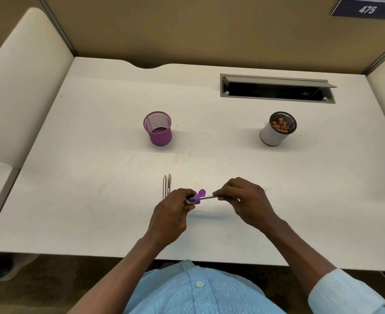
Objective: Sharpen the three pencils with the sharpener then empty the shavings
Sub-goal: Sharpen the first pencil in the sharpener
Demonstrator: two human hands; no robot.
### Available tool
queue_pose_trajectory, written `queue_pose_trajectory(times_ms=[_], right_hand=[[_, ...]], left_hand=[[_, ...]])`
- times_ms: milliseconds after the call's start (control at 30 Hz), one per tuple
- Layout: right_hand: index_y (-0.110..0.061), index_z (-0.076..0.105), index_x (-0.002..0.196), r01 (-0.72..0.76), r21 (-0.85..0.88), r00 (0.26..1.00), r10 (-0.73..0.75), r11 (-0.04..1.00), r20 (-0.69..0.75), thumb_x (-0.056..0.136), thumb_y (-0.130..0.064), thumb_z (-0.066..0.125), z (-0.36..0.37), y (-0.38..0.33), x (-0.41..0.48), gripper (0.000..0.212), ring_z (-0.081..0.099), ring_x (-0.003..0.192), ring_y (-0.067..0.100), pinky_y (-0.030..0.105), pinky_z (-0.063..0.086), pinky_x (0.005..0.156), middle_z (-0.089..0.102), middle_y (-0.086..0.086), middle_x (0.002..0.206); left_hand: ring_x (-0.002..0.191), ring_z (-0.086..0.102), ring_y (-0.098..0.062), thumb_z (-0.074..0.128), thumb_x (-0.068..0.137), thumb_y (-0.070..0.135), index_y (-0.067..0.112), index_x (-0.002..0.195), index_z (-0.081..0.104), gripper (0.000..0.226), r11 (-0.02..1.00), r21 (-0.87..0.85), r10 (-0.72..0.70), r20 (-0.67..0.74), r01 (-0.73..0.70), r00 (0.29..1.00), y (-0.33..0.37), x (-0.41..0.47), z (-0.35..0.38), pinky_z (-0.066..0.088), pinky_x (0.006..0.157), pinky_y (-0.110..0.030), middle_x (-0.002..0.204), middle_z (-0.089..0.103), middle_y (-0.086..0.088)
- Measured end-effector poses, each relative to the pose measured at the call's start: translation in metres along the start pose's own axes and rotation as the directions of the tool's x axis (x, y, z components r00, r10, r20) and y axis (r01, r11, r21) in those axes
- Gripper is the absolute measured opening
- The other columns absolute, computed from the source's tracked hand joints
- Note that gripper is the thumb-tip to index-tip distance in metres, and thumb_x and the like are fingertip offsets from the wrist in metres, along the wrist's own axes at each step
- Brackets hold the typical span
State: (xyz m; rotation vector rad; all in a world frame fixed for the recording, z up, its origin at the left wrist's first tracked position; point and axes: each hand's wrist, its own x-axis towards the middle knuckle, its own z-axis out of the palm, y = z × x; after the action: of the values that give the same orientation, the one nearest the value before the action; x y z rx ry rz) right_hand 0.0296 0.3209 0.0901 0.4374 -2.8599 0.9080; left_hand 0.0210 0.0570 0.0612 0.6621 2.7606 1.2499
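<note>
two pencils (pixel 167 186) lie side by side near the front edge of the desk (pixel 96 143), tips pointing toward the back edge, just beside the left hand (pixel 172 214). that hand is clenched around the sharpener (pixel 192 198), a small clear canister with a purple cap whose flip lid stands open. the right hand (pixel 243 200) pinches the third pencil (pixel 207 197) between its fingertips, the pencil lying level with its end in the cap's hole. both are held just above the desk, left of its middle.

the pencil is light, thin and stiff, but its lead will likely snap under side load, so it is best gripped close to the sharpener and turned straight along its axis. the smooth plastic canister could slip or spin; a firm wrap around the body, clear of the cap, seems right.

toward the back stand a purple mesh cup (pixel 158 128), empty as far as shows, and near the right edge a white cup (pixel 277 129) holding shavings.
</note>
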Motion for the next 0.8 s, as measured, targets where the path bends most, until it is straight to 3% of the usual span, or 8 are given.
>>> queue_pose_trajectory(times_ms=[167, 267, 400, 567, 667, 800], right_hand=[[-0.02, 0.076, 0.107, 0.041, 0.036, 0.998, -0.043, 0.999, 0.053, 0.093, -0.027, 0.079, -0.006, 0.0, 0.005, 0.016, 0.064, 0.078, 0.011, 0.032, 0.055, 0.064, 0.071, -0.01, 0.091], [-0.015, 0.076, 0.106, 0.018, 0.086, 0.997, -0.025, 0.996, 0.08, 0.086, -0.025, 0.087, -0.012, 0.003, 0.005, 0.025, 0.057, 0.078, 0.002, 0.014, 0.047, 0.071, 0.069, -0.006, 0.094], [-0.014, 0.079, 0.097, 0.094, 0.0, 0.994, -0.094, 0.996, 0.064, 0.085, -0.018, 0.087, -0.015, 0.004, 0.005, 0.015, 0.057, 0.075, 0.009, 0.024, 0.048, 0.063, 0.068, -0.003, 0.087], [-0.025, 0.078, 0.09, 0.135, -0.166, 0.99, -0.14, 0.977, -0.018, 0.093, -0.035, 0.075, -0.019, -0.007, 0.003, 0.01, 0.056, 0.063, 0.015, 0.026, 0.036, 0.056, 0.068, -0.011, 0.074], [-0.028, 0.077, 0.085, 0.016, -0.04, 1.0, -0.015, 0.999, 0.02, 0.091, -0.037, 0.074, -0.021, -0.013, 0.003, 0.011, 0.049, 0.055, 0.01, 0.026, 0.036, 0.053, 0.068, -0.016, 0.069], [-0.027, 0.08, 0.082, -0.317, 0.175, 0.904, 0.241, 0.932, 0.354, 0.094, -0.031, 0.076, -0.026, -0.007, 0.012, 0.013, 0.044, 0.05, 0.009, 0.027, 0.035, 0.055, 0.056, -0.014, 0.052]], left_hand=[[0.099, 0.072, -0.014, 0.072, 0.096, 0.008, 0.021, 0.126, 0.063, 0.035, 1.0, 0.004, 0.005, 0.012, -0.005, 1.0, 0.0, 0.0, -0.003, 0.062, 0.081, -0.038, 0.115, 0.073, 0.007], [0.099, 0.071, -0.016, 0.067, 0.098, 0.017, 0.023, 0.128, 0.062, 0.03, 1.0, 0.001, 0.016, 0.036, -0.016, 0.999, 0.0, -0.001, -0.007, 0.061, 0.08, -0.041, 0.115, 0.072, 0.007], [0.101, 0.072, -0.017, 0.066, 0.099, 0.02, 0.024, 0.129, 0.062, 0.03, 1.0, -0.014, 0.023, 0.062, -0.023, 0.998, 0.001, -0.001, -0.011, 0.061, 0.081, -0.044, 0.116, 0.072, 0.009], [0.1, 0.072, -0.014, 0.067, 0.099, 0.016, 0.023, 0.128, 0.063, 0.03, 0.999, -0.038, 0.004, 0.06, -0.002, 0.998, 0.003, 0.001, -0.014, 0.061, 0.083, -0.043, 0.115, 0.072, 0.009], [0.095, 0.069, -0.015, 0.068, 0.098, 0.012, 0.023, 0.128, 0.063, 0.032, 1.0, -0.025, 0.016, 0.071, -0.014, 0.997, 0.005, 0.002, -0.016, 0.06, 0.081, -0.043, 0.112, 0.071, 0.007], [0.091, 0.064, -0.011, 0.07, 0.097, 0.004, 0.025, 0.128, 0.061, 0.038, 0.999, 0.002, 0.039, 0.113, -0.039, 0.993, 0.004, 0.001, -0.016, 0.059, 0.077, -0.04, 0.109, 0.069, 0.008]])
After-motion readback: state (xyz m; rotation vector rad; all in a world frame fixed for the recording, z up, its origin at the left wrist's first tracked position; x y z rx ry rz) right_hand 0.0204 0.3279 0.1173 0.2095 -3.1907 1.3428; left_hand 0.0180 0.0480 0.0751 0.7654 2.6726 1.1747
